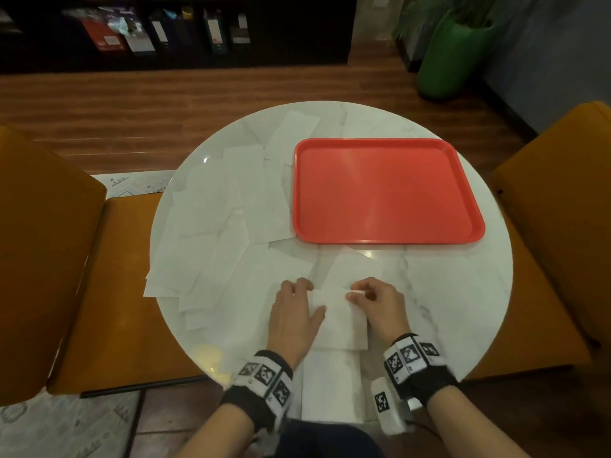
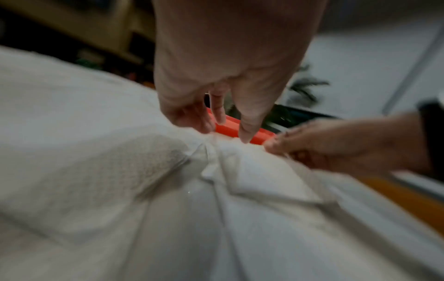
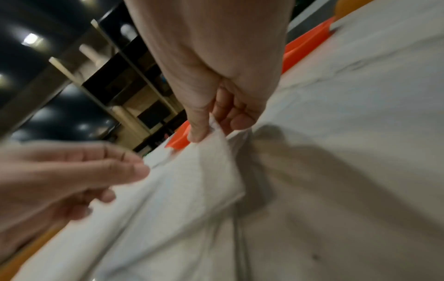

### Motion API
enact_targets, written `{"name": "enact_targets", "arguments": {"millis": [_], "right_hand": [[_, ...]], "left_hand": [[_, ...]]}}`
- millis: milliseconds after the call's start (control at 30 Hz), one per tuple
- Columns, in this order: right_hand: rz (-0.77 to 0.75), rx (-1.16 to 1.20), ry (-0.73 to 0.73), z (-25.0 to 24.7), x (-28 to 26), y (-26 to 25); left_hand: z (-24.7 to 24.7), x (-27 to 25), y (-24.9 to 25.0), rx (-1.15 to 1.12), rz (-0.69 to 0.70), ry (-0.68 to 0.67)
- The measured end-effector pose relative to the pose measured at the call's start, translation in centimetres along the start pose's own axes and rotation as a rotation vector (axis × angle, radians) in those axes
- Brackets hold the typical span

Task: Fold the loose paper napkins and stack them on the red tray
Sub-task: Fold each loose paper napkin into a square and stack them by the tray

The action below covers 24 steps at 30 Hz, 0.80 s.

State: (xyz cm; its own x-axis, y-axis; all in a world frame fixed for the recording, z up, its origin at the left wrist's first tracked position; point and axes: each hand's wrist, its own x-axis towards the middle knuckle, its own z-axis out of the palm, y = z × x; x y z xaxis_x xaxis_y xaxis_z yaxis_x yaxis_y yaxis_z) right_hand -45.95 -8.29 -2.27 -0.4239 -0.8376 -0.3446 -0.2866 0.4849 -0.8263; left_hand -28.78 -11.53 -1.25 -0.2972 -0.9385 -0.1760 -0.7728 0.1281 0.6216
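Note:
A white paper napkin (image 1: 340, 322) lies near the front of the round marble table (image 1: 446, 292), partly folded over. My right hand (image 1: 358, 292) pinches its far corner between thumb and fingers, seen close up in the right wrist view (image 3: 213, 129). My left hand (image 1: 297, 305) rests on the napkin's left side with relaxed fingers, their tips touching the paper (image 2: 225, 131). The red tray (image 1: 386, 190) stands bare behind my hands. Several loose napkins (image 1: 224, 206) are scattered over the table's left half.
Another napkin (image 1: 330, 385) hangs over the table's front edge under my wrists. Orange chairs stand at the left (image 1: 43, 242) and right (image 1: 555, 209). A green planter (image 1: 446, 57) and a dark shelf (image 1: 165, 28) are beyond the table.

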Motion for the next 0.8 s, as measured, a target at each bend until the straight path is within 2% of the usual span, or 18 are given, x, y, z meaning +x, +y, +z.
{"name": "enact_targets", "arguments": {"millis": [67, 133, 200, 267, 333, 467, 633, 733, 800], "right_hand": [[-0.136, -0.280, 0.073, 0.4, -0.5, 0.1], [-0.315, -0.488, 0.115, 0.8, -1.4, 0.0], [-0.384, -0.601, -0.055, 1.5, -2.7, -0.2], [-0.358, -0.719, -0.280, 2.5, -3.6, 0.4], [-0.334, -0.804, -0.348, 3.1, -3.7, 1.4], [-0.275, -0.899, -0.250, 1.9, -3.0, 2.5], [-0.207, -1.064, -0.209, 0.4, -2.2, 2.4], [-0.187, -1.015, -0.167, 0.9, -2.1, 1.2], [-0.202, -0.982, -0.118, 0.8, -2.1, 0.9]], "left_hand": [[1.2, -0.3, -0.4, 0.278, 0.221, 0.011], [2.1, -0.3, -0.9, 0.422, 0.315, -0.035], [2.7, -0.6, -1.3, 0.493, 0.318, -0.123], [2.9, -0.8, -1.5, 0.519, 0.331, -0.183], [3.3, -0.9, -1.9, 0.533, 0.336, -0.224], [3.5, -0.6, -2.5, 0.540, 0.281, -0.246], [2.7, 0.1, -1.4, 0.564, 0.326, -0.210], [1.4, 1.6, -0.1, 0.580, 0.304, -0.141], [0.9, 2.8, 0.5, 0.536, 0.249, -0.172]]}}
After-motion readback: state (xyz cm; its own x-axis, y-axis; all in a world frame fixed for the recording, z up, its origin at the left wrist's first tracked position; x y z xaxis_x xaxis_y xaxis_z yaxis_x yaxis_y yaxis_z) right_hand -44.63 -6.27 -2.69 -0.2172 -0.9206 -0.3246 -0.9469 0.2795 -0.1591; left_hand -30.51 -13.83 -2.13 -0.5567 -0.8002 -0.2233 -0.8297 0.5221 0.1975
